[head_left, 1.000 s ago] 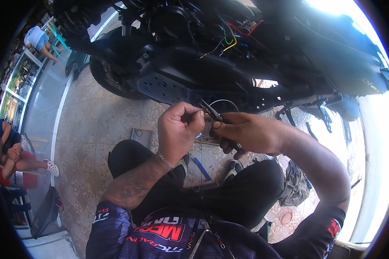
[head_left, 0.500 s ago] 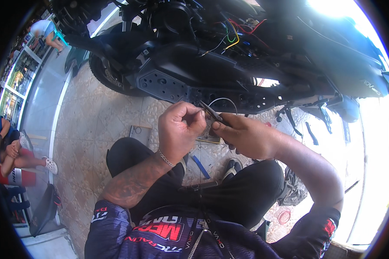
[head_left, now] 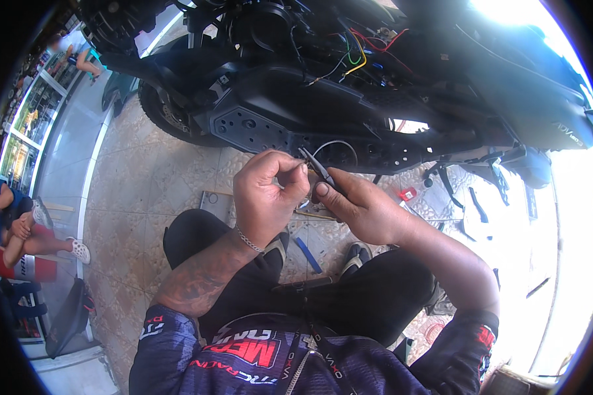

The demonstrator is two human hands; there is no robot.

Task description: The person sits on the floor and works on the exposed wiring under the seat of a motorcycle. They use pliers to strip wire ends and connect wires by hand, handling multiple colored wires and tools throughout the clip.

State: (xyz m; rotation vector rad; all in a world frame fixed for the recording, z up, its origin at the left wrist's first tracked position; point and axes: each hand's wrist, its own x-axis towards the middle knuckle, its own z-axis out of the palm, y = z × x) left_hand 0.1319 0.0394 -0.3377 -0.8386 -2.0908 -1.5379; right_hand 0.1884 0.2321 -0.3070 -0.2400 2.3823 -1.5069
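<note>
Your right hand (head_left: 366,207) is wrapped around the handles of the pliers (head_left: 320,171), which lie centrally in the scene, in front of the motorcycle (head_left: 270,102), with the nose pointing far and left. Your left hand (head_left: 269,187) has thumb and forefinger pressed together just beside the nose; whatever they pinch is too small to make out. A thin pale wire (head_left: 340,142) arcs just beyond the pliers; whether it runs into your left fingertips cannot be told.

The step in hand appears to be fine plier work at the left fingertips. Proceed as follows:

1. Steady the left pinch before applying force. Brace both forearms against your body if needed.
2. Align the nose squarely with the work. A slanted bite is likely to slip or mark the part.
3. Position your left fingertips clear of the bite.
4. Apply light pressure first, check the seating, then squeeze firmly from the handles.
5. Avoid tugging. If the wire is attached, leave it slack.

Work well apart from the loose yellow lead (head_left: 358,66) and red lead (head_left: 383,50) on the far side. Should the part drop, look on the patterned floor (head_left: 145,181) around the blue strip (head_left: 308,255).
</note>
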